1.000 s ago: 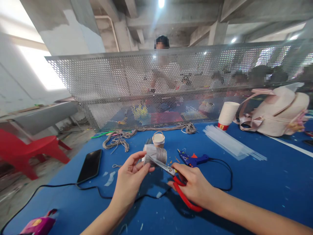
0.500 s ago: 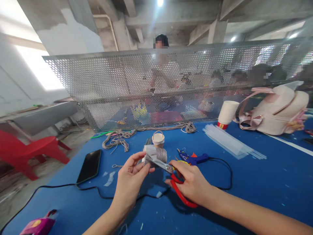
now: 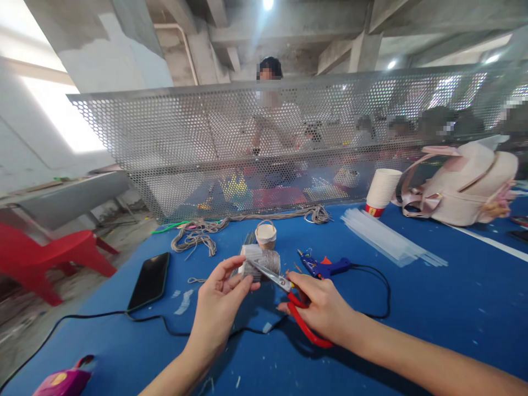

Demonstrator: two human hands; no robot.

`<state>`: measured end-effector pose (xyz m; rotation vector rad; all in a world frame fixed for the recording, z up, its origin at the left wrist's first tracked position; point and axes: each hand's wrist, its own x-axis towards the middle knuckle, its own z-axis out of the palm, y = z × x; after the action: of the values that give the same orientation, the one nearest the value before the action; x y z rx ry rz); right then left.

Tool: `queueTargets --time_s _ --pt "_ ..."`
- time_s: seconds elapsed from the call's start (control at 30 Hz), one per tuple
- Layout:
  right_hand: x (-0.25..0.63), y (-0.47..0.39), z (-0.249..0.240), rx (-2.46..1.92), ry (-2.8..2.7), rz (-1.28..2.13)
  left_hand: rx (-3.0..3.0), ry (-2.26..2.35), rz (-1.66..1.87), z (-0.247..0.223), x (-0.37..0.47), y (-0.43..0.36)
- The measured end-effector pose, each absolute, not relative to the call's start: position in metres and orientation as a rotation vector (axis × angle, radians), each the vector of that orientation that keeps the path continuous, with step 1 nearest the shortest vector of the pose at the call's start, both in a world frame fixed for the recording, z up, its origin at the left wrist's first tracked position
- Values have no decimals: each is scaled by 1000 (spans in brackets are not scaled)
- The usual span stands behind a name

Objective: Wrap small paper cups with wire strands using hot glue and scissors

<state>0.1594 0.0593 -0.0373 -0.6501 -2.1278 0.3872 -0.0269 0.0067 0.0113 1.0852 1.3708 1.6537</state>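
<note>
My left hand point(image 3: 226, 289) pinches the left side of a white, cup-like cylinder point(image 3: 272, 257), partly wound with grey cord and lying on its side. My right hand point(image 3: 322, 302) is closed round the red handles of a pair of scissors point(image 3: 275, 278). Their blades point left across the front of the cylinder, close to my left fingertips; whether they touch the cord is too small to tell. Just behind stands a small basket-like cup point(image 3: 266, 235) with a pale rim and a thin handle. Thin grey strands point(image 3: 249, 240) lie partly hidden behind the cylinder.
A blue glue gun point(image 3: 325, 267) with a black cable lies right. Beyond it are clear plastic strips point(image 3: 390, 239), stacked paper cups point(image 3: 381, 190) and a pale backpack point(image 3: 466, 187). Left are a phone point(image 3: 149, 280) and grey cord point(image 3: 193, 239). A perforated metal screen point(image 3: 185, 148) borders the blue table point(image 3: 136, 352).
The scissor blades look closer together than before, and my right hand's grip has tightened slightly. My left hand and the wrapped cylinder have hardly moved.
</note>
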Motion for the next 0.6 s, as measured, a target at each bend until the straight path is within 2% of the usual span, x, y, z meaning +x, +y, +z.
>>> queueTargets --time_s 0.2,0.4,0.6 --pt "158 61 -35 -841 -1824 933 1099 1339 1645 12 -33 8" --pt "148 74 -25 -839 -1406 1436 1089 1248 1568 16 -32 8" --pt "133 70 -18 -824 -1154 1713 1168 1291 1477 17 -28 7"
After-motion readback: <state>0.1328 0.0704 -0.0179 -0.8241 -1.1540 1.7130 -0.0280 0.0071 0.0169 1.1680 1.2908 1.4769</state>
